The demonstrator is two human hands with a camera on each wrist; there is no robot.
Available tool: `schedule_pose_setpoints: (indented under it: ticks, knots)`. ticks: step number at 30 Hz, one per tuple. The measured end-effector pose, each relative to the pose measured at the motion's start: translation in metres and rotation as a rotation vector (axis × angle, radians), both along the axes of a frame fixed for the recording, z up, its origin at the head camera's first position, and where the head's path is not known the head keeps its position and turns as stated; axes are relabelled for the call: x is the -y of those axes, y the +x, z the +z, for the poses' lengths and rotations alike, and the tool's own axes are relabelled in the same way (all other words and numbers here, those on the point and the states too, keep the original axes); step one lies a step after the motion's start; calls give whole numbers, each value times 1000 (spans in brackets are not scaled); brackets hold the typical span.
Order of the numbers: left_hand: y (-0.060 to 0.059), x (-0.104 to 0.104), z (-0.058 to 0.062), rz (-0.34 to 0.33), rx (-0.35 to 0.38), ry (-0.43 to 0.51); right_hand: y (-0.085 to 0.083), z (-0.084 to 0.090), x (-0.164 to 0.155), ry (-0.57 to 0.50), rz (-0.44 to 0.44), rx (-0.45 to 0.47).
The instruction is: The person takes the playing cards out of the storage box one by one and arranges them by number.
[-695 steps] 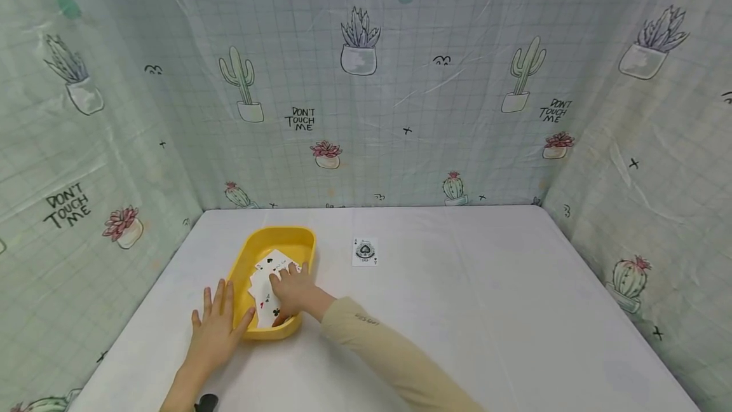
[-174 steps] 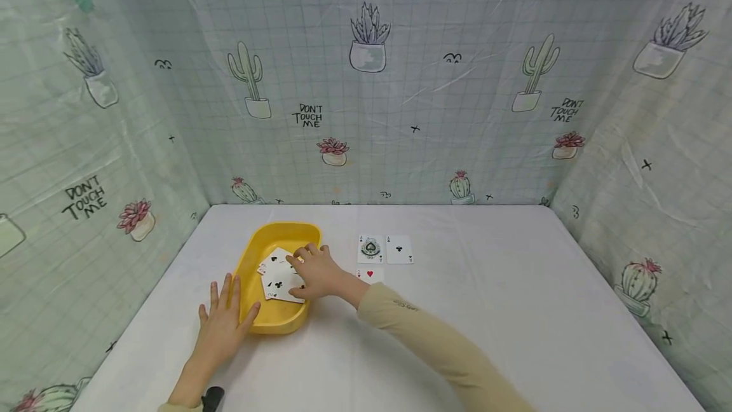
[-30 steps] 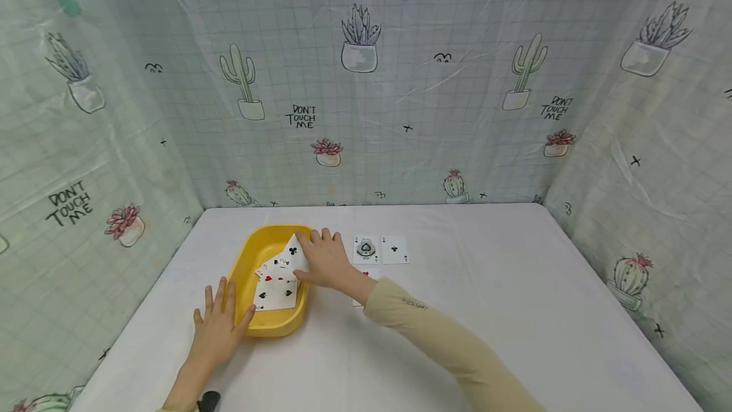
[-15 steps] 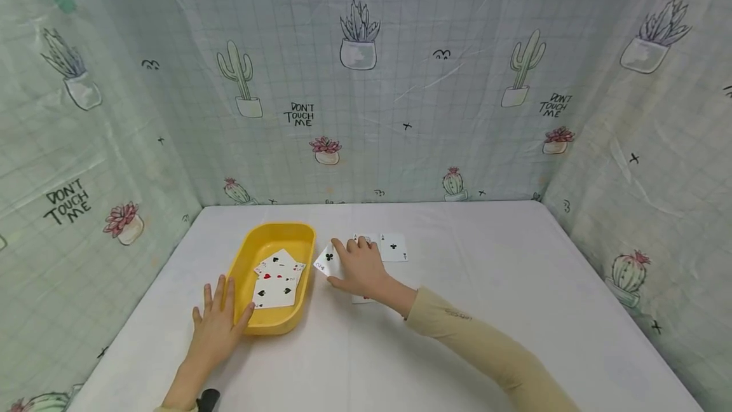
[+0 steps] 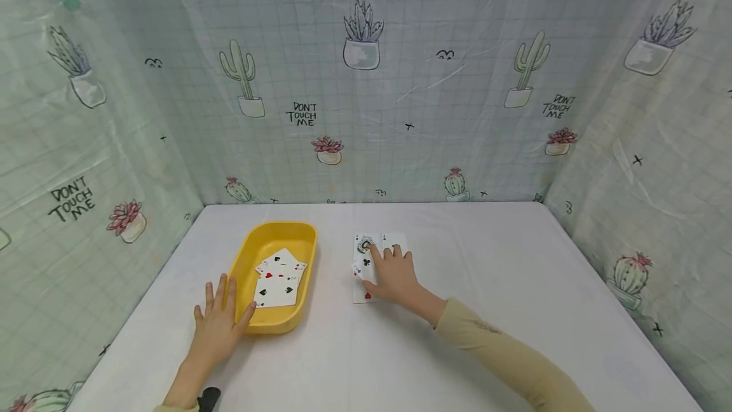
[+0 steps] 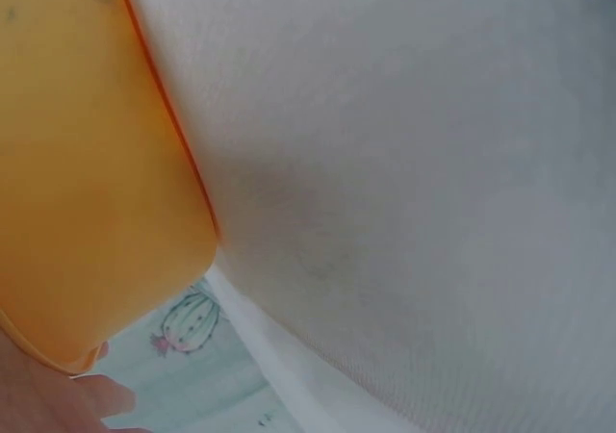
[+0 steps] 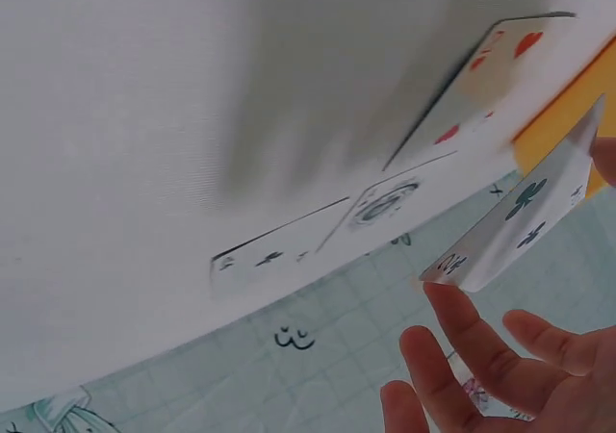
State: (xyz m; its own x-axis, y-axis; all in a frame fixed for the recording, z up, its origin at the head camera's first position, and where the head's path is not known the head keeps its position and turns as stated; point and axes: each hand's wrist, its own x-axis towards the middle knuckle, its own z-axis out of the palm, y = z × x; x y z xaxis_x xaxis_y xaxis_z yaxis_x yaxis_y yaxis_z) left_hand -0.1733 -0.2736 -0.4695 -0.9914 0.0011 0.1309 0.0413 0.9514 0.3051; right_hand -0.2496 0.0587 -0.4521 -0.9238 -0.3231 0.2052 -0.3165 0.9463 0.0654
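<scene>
My right hand (image 5: 394, 275) holds a two of clubs (image 7: 525, 212) by its ends, between a fingertip and the thumb. The card is tilted above the table cards in the right wrist view. Under and behind it lie an ace of spades (image 5: 365, 242), an ace of clubs (image 5: 394, 238), partly behind the fingers, and a two of hearts (image 5: 363, 297), partly covered. My left hand (image 5: 213, 326) rests with spread, straight fingers against the left side of a yellow tray (image 5: 265, 237). Several overlapping cards lie inside, a two of spades (image 5: 276, 297) on top.
The white table (image 5: 474, 310) stretches to the right and in front of the tray. Patterned cloth walls (image 5: 400, 164) stand at its back and sides. In the left wrist view the tray wall (image 6: 96, 192) fills the left side.
My right hand has lifted the two of clubs out of the tray and carried it right, over the cards on the table. The left hand stays at the tray.
</scene>
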Motion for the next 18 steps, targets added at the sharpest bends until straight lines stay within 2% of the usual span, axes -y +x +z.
schedule_pose_setpoints:
  ticks: [9, 18]
  knots:
    - [0, 0, 1, -2, -3, 6, -3, -15, -25, 3, -141, 68]
    - [1, -1, 2, 5, 16, 10, -2, -23, -35, 38, -187, 45]
